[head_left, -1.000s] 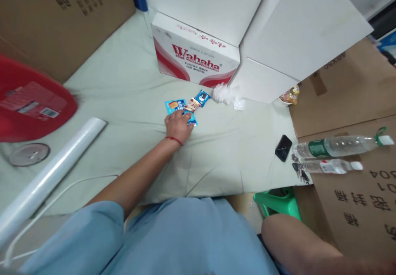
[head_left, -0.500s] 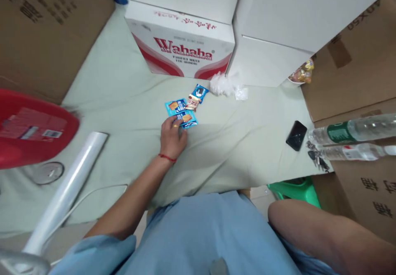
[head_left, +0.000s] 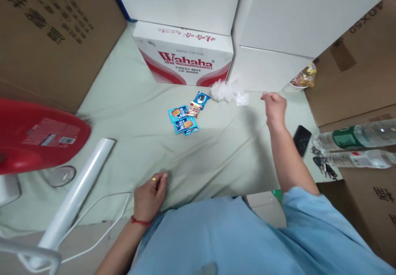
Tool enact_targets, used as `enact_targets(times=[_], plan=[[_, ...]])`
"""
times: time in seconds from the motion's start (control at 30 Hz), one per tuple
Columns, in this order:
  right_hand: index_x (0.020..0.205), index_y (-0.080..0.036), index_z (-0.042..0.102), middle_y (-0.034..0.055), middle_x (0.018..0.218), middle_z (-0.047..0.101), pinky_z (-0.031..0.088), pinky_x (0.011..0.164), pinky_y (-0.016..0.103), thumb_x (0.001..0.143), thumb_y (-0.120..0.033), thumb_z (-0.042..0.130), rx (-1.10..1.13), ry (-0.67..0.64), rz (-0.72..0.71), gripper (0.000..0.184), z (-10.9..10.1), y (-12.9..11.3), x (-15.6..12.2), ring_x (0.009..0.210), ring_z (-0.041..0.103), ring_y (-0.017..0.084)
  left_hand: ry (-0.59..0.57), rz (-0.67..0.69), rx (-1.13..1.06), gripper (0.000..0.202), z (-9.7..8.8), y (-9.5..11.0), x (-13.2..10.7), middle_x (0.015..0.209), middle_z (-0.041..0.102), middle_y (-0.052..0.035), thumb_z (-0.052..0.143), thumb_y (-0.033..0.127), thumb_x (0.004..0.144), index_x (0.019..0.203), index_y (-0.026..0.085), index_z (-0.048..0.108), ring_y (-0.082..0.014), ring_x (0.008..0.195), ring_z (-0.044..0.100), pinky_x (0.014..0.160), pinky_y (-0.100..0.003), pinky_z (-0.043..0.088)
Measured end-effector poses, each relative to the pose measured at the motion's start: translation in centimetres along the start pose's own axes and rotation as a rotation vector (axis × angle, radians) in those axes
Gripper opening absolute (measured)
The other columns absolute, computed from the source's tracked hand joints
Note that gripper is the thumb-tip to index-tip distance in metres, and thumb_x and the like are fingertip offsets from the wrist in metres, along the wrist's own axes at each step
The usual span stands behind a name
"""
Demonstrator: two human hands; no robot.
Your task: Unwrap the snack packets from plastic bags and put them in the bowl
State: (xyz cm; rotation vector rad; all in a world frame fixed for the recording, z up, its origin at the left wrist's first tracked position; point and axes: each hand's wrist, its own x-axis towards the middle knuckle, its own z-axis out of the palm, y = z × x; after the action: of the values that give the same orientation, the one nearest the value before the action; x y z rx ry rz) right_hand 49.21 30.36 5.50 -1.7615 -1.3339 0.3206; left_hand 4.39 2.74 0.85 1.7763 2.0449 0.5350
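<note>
My left hand (head_left: pixel 150 197), with a ring and a red cord at the wrist, rests near the front edge of the cloth. Its fingers are curled, and no object shows in them. Over the right side of the cloth is my right hand (head_left: pixel 276 107), also closed, with nothing visible in its grip. Between the hands, farther back, lie several small snack packets: light-blue ones (head_left: pixel 185 124), a cream-and-red one (head_left: pixel 194 109) and a dark-blue one (head_left: pixel 201 98). They overlap in a small group, and neither hand touches them. A crumpled clear plastic bag (head_left: pixel 223 91) sits behind them.
A Wahaha water carton (head_left: pixel 188 62) and white boxes (head_left: pixel 266 66) stand at the back. Right: a phone (head_left: pixel 302 140), keys (head_left: pixel 323 167), plastic bottles (head_left: pixel 360 159) and a tub of wrapped snacks (head_left: pixel 301 83). Left: a red object (head_left: pixel 40 136), a plastic-film roll (head_left: pixel 78 188) and a white cable (head_left: pixel 102 238).
My left hand has left the light-blue packets and drawn back to the cloth's near edge. My right hand has come into view, raised over the right side. The packets look unmoved.
</note>
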Motion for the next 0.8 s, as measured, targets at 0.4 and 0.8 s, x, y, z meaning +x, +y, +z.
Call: enact_targets(times=[0.4,0.8], plan=[[0.074,-0.022,0.055,-0.0043,0.066,0.050,0.040,0.063,0.027,0.084,-0.037,0.065,0.253,-0.133,0.350,0.021,4.2,-2.0,-3.4,0.065,0.045,0.014,-0.077,0.164,-0.265,0.032,1.3,2.7,-0.9,0.091,0.082,-0.0035,0.053,0.049,0.097,0.097,0.026,0.077,-0.0223,0.082,0.076,0.074,-0.031,0.057],[0.083,-0.023,0.061,-0.0052,0.067,0.044,0.030,0.050,0.025,0.084,-0.059,0.078,0.839,-0.500,0.606,0.039,-2.2,-4.4,-26.6,0.054,0.035,0.010,-0.261,0.215,-0.786,0.035,4.6,13.3,4.8,0.095,0.066,-0.0051,0.075,0.049,0.083,0.104,0.022,0.070,-0.0191,0.084,0.061,0.072,-0.030,0.049]])
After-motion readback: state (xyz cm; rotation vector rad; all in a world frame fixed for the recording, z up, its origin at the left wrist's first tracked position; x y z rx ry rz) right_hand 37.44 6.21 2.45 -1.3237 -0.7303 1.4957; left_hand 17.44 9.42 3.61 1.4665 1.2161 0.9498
